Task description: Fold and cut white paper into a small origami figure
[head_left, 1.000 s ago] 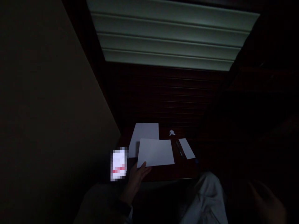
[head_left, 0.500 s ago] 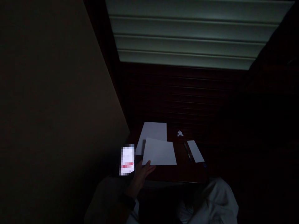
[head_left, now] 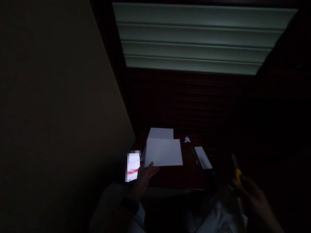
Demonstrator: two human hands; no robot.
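Note:
The scene is very dark. My left hand (head_left: 144, 176) rests on the dark wooden table (head_left: 175, 179), its fingertips pinching the near left corner of a white sheet of paper (head_left: 164, 152). That sheet lies over a second white sheet (head_left: 161, 132). My right hand (head_left: 252, 197) is raised at the lower right, closed around a small yellow object (head_left: 238, 176) that I cannot make out. A pen (head_left: 194, 157) and a narrow strip of paper (head_left: 202, 157) lie to the right of the sheets.
A lit phone screen (head_left: 132, 166) lies at the table's left edge beside my left hand. A small crumpled white scrap (head_left: 187, 139) sits behind the pen. A wall (head_left: 53, 106) rises on the left. Pale slatted blinds (head_left: 194, 38) hang beyond the table.
My left hand has pushed the top sheet away and squared it over the rear sheet. My right hand has come back into view at the lower right, holding a yellow object.

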